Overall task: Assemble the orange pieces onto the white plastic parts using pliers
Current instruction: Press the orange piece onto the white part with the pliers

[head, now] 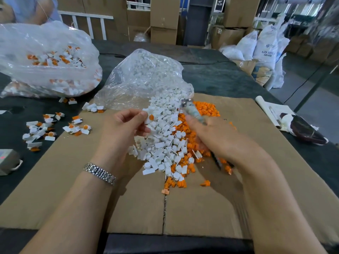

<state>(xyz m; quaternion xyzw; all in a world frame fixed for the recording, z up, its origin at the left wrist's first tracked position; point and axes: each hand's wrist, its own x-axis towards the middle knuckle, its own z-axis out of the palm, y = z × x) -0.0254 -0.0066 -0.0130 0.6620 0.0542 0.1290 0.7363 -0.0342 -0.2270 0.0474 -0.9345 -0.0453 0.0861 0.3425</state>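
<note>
The left hand (126, 125) pinches one white plastic part (148, 117) between thumb and fingertips, with an orange piece (151, 117) seated in it and facing the tool, probably so the insert can be pressed home. The right hand (207, 132) grips the pliers (192, 111), fingers wrapped round the handles. The tool is motion-blurred, so the stand of its jaws cannot be told. The pliers' head lies just right of the left grip, apart from the part.

Directly below both grips, on the cardboard sheet (73, 180), lie the loose white parts (165, 143), with the loose orange pieces (205, 109) beside them, within short reach. Finished assemblies (45, 129) lie well left of the left grip on the tabletop (220, 74).

Legible writing: a white sack (266, 46) far beyond the right grip reads "ABS RESIN".
</note>
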